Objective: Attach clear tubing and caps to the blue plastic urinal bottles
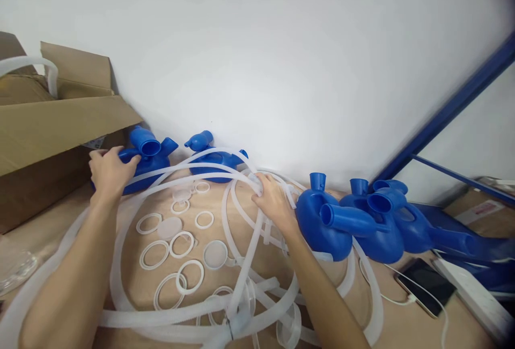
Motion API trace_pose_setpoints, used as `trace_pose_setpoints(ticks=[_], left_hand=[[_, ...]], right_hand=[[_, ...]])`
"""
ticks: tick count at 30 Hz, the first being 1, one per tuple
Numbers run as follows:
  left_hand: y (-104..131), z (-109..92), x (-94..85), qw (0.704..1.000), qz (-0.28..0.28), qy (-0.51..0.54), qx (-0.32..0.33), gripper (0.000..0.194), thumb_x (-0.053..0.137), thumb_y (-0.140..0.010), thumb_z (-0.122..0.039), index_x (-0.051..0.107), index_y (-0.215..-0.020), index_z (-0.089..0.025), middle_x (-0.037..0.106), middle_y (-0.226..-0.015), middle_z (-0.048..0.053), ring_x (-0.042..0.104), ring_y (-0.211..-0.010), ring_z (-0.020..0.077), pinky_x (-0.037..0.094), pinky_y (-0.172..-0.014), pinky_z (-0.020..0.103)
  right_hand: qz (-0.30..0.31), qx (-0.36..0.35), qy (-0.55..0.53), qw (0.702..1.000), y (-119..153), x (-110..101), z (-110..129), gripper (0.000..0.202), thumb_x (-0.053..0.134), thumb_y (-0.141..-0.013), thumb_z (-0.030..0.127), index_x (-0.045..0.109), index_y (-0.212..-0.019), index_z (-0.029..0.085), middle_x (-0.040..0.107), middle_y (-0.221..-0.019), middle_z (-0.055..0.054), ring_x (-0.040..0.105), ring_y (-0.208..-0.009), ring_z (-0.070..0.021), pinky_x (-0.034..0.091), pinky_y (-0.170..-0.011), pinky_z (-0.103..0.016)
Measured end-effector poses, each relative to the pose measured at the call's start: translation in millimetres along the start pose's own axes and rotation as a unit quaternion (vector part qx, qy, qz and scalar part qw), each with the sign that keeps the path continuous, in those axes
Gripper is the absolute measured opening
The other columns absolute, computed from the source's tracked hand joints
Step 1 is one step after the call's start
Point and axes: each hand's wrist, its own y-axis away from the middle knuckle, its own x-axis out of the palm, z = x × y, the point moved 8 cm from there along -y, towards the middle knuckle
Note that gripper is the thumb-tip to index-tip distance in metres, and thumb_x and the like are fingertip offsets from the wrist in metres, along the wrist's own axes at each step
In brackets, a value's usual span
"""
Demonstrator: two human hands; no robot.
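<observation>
My left hand [110, 171] is closed on a slim blue part beside the blue container [149, 164] at the left, next to the cardboard box. My right hand [273, 198] grips a bunch of white tubes [209, 173] near the middle; the tubes arch leftwards and loop over the table. Behind them stands another blue container [215, 162]. Several white rings [190, 276] and round white caps [215, 254] lie on the table between my arms. Clear plastic pieces [288, 325] sit among the tubes at the front.
A cardboard box [60, 134] stands open at the left. Several blue containers [322, 225] stand at the right against the wall. A phone [428, 284] with a white cable, a white power strip [475, 295] and a blue metal frame [446, 104] are farther right.
</observation>
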Motion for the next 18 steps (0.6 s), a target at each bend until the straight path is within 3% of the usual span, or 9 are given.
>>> trace_pose_setpoints(ticks=[3, 6, 8, 10, 12, 14, 16, 18], left_hand=[[22.2, -70.5, -21.3, 0.991, -0.049, 0.037, 0.121, 0.044, 0.060, -0.089, -0.043, 0.073, -0.117, -0.012, 0.069, -0.105, 0.015, 0.064, -0.108, 0.0312, 0.048, -0.106, 0.052], [77.6, -145.7, -37.5, 0.946, -0.082, 0.120, 0.288, 0.035, 0.052, -0.097, -0.039, 0.072, -0.112, -0.015, 0.075, -0.104, 0.010, 0.068, -0.088, 0.0210, 0.056, -0.085, 0.034], [129.7, -186.1, -32.7, 0.892, -0.037, 0.126, 0.432, 0.033, 0.049, -0.100, -0.038, 0.074, -0.109, -0.019, 0.076, -0.098, 0.009, 0.070, -0.085, 0.0203, 0.055, -0.083, 0.032], [183.7, -204.7, -9.8, 0.819, 0.085, 0.071, 0.564, 0.032, 0.048, -0.100, -0.037, 0.076, -0.107, -0.024, 0.077, -0.101, 0.009, 0.072, -0.087, 0.0224, 0.055, -0.079, 0.033], [217.9, -192.2, 15.1, 0.763, 0.213, 0.025, 0.610, 0.036, 0.043, -0.102, -0.036, 0.076, -0.112, -0.025, 0.077, -0.100, 0.009, 0.072, -0.085, 0.0235, 0.056, -0.075, 0.034], [222.9, -159.2, 34.0, 0.763, 0.317, 0.018, 0.563, 0.038, 0.041, -0.103, -0.039, 0.075, -0.114, -0.027, 0.077, -0.102, 0.009, 0.073, -0.088, 0.0242, 0.057, -0.080, 0.035], [206.4, -117.2, 42.7, 0.804, 0.370, 0.059, 0.461, 0.040, 0.043, -0.100, -0.047, 0.078, -0.097, -0.026, 0.078, -0.095, 0.009, 0.074, -0.089, 0.0267, 0.059, -0.083, 0.038], [176.4, -65.5, 45.6, 0.875, 0.378, 0.123, 0.276, 0.040, 0.048, -0.096, -0.057, 0.076, -0.097, -0.028, 0.079, -0.107, 0.008, 0.074, -0.101, 0.0305, 0.060, -0.090, 0.042]], right_hand=[[-0.065, 0.006, -0.027, 0.997, -6.5, -10.8, -15.4, 0.059, 0.057, -0.078, 0.014, 0.060, -0.136, 0.022, 0.063, -0.121, -0.009, 0.065, -0.104, -0.0273, 0.053, -0.091, -0.038], [-0.139, 0.008, -0.050, 0.989, -10.9, -31.6, -36.5, 0.054, 0.057, -0.079, 0.018, 0.061, -0.133, 0.020, 0.062, -0.121, -0.011, 0.063, -0.109, -0.0286, 0.052, -0.096, -0.040], [-0.184, 0.019, -0.062, 0.981, -11.4, -49.8, -53.3, 0.053, 0.058, -0.079, 0.020, 0.061, -0.132, 0.020, 0.063, -0.122, -0.011, 0.061, -0.112, -0.0288, 0.050, -0.100, -0.042], [-0.219, 0.043, -0.064, 0.973, -9.8, -68.2, -70.9, 0.052, 0.058, -0.079, 0.021, 0.062, -0.130, 0.020, 0.064, -0.121, -0.011, 0.060, -0.112, -0.0290, 0.050, -0.101, -0.044], [-0.241, 0.069, -0.065, 0.966, -7.5, -83.6, -86.5, 0.050, 0.058, -0.078, 0.022, 0.063, -0.128, 0.019, 0.065, -0.120, -0.012, 0.060, -0.112, -0.0294, 0.049, -0.100, -0.045], [-0.251, 0.093, -0.066, 0.961, -6.8, -94.9, -98.8, 0.051, 0.059, -0.077, 0.022, 0.063, -0.128, 0.017, 0.065, -0.120, -0.014, 0.059, -0.111, -0.0302, 0.050, -0.099, -0.045], [-0.252, 0.114, -0.066, 0.959, -9.5, -103.0, -107.5, 0.053, 0.059, -0.076, 0.021, 0.063, -0.128, 0.016, 0.065, -0.119, -0.015, 0.059, -0.110, -0.0306, 0.050, -0.098, -0.046], [-0.241, 0.125, -0.065, 0.960, -16.6, -108.8, -111.2, 0.054, 0.060, -0.074, 0.020, 0.064, -0.128, 0.017, 0.065, -0.119, -0.015, 0.059, -0.108, -0.0306, 0.050, -0.098, -0.046]])
